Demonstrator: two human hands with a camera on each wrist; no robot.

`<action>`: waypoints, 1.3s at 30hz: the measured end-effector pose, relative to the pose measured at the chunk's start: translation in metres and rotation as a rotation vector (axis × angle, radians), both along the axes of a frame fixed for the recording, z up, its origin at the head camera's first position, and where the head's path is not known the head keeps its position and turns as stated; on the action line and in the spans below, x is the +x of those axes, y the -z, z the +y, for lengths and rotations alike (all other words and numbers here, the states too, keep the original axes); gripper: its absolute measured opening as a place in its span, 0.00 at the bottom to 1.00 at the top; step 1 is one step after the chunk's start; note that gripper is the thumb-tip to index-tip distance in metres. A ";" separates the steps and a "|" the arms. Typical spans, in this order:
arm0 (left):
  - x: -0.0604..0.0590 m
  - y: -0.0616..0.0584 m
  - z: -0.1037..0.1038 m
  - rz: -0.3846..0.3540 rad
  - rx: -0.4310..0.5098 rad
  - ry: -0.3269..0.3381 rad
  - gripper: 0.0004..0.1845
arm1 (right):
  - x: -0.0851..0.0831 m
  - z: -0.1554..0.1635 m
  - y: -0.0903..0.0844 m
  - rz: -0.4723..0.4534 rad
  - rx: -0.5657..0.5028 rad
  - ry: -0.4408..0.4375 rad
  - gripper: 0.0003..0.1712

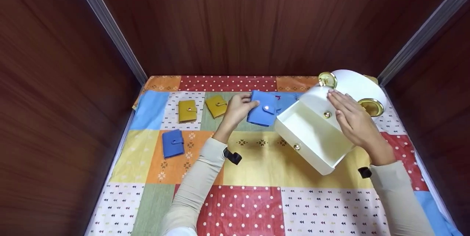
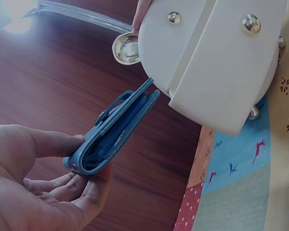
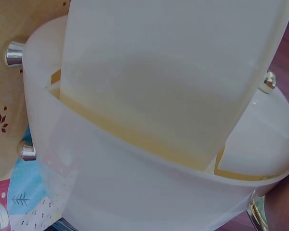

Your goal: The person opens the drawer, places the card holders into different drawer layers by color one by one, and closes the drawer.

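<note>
My left hand (image 1: pixel 237 110) pinches a blue card wallet (image 1: pixel 260 114) by its left edge, with the thumb on the snap side. In the left wrist view the wallet (image 2: pixel 116 132) is raised and seen edge-on, its strap across one cover and its inner sleeves visible between the covers. To its right stands a white rounded storage box with gold ear-like trims (image 1: pixel 361 85). The box's lower drawer (image 1: pixel 312 133) is pulled out, and its visible floor is bare. My right hand (image 1: pixel 350 120) rests on the box's upper front with straight fingers.
Two mustard wallets (image 1: pixel 187 111) (image 1: pixel 216 106) and another blue wallet (image 1: pixel 173 143) lie on the patchwork cloth (image 1: pixel 253 155) at left. Wooden panels (image 1: pixel 227 23) enclose the table at the back and both sides. A gold knob (image 1: pixel 297 147) juts from the drawer front.
</note>
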State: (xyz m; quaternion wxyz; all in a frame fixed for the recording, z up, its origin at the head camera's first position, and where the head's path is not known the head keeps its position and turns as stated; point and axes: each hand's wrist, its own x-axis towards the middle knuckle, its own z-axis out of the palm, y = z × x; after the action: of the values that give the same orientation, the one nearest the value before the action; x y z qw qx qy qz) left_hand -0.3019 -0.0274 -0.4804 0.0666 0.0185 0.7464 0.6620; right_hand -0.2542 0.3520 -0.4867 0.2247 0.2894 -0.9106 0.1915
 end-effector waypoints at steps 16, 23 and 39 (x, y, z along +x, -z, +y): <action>0.003 -0.006 0.031 -0.010 -0.041 0.048 0.24 | 0.000 0.000 0.000 0.015 -0.015 -0.022 0.30; 0.003 -0.009 0.039 0.001 -0.050 0.060 0.24 | 0.000 -0.001 -0.001 0.026 -0.019 -0.023 0.30; 0.002 -0.009 0.058 0.026 -0.079 0.111 0.22 | 0.001 -0.001 -0.001 0.005 -0.014 -0.008 0.30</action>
State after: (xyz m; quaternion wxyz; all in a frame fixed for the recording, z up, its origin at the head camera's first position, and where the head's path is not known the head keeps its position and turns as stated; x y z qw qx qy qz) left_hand -0.2999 0.0304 -0.4710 0.0943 0.0657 0.7705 0.6269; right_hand -0.2531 0.3511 -0.4858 0.2283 0.2920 -0.9075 0.1977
